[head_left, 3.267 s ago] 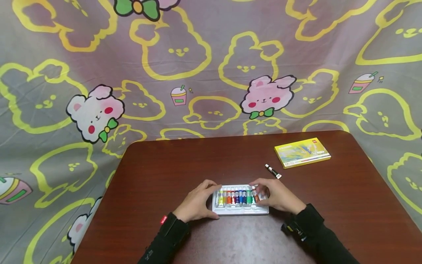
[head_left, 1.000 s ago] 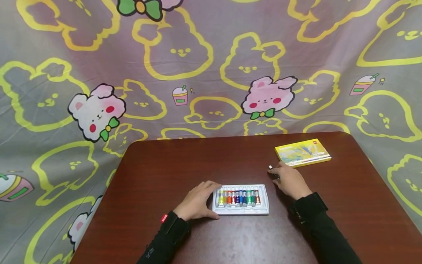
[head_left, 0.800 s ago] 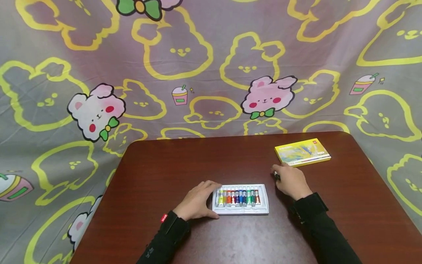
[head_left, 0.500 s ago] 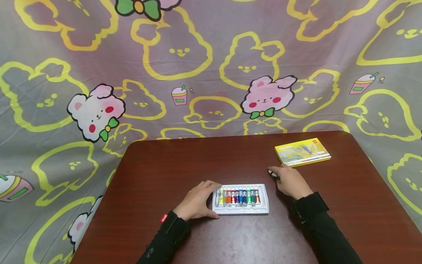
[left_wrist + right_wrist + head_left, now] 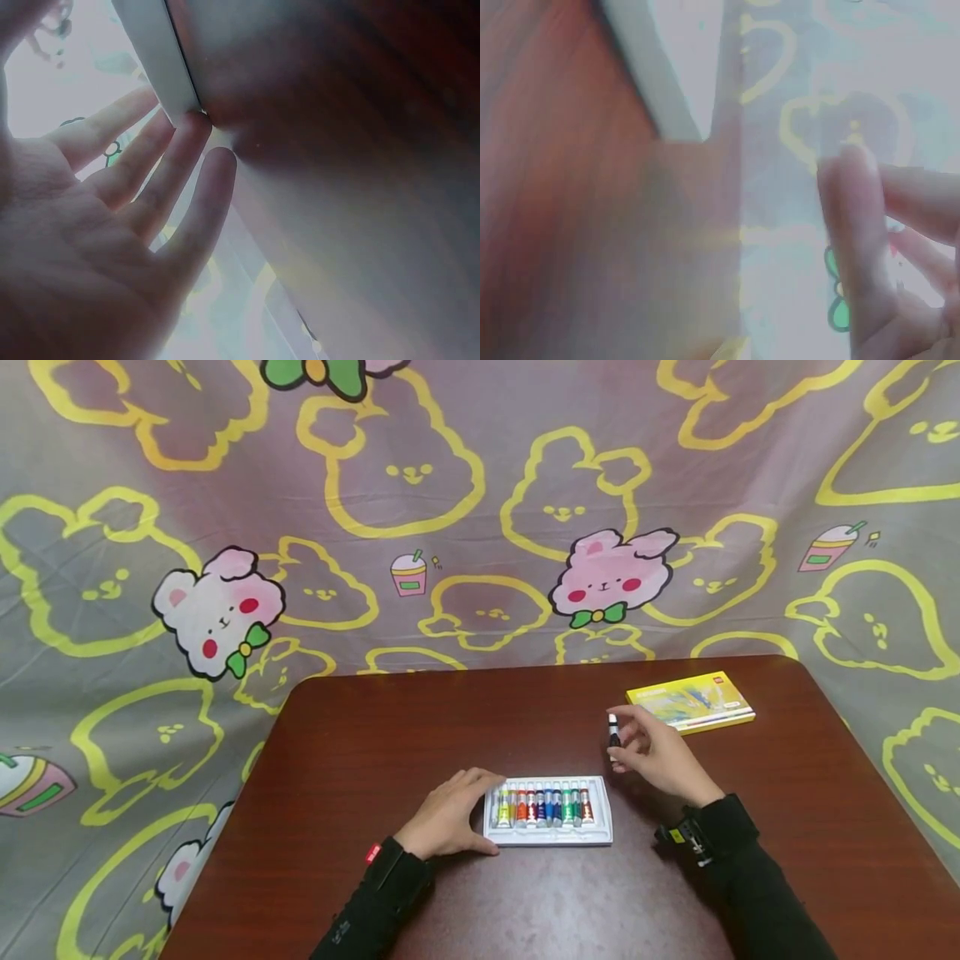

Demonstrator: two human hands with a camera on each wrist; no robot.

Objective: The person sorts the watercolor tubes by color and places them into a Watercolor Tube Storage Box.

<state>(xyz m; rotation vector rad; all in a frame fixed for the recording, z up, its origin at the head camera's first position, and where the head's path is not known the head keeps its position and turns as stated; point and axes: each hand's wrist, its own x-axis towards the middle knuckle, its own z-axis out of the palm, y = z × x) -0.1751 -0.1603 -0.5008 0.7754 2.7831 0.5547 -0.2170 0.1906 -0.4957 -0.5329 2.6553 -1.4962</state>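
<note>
A white tray (image 5: pixel 549 838) on the table holds a row of small paint tubes (image 5: pixel 542 807), running from yellow through red and blue to green and brown. My left hand (image 5: pixel 448 814) holds the tray at its left end, thumb by the near corner and index finger at the far corner. In the left wrist view, several fingertips (image 5: pixel 196 120) touch the tray's side (image 5: pixel 166 67). My right hand (image 5: pixel 660 756) pinches a black paint tube (image 5: pixel 614 732) upright, white cap up, beyond the tray's right end. The right wrist view is blurred there, and fingers hide the tube.
A flat yellow box (image 5: pixel 693 700) lies at the back right of the brown table (image 5: pixel 420 727), just behind my right hand. A patterned cloth (image 5: pixel 480 510) hangs behind the table.
My right hand has left the tray, reached the black tube lying near the yellow box, and picked it up. The tube now stands upright in the fingers. My left hand has stayed put.
</note>
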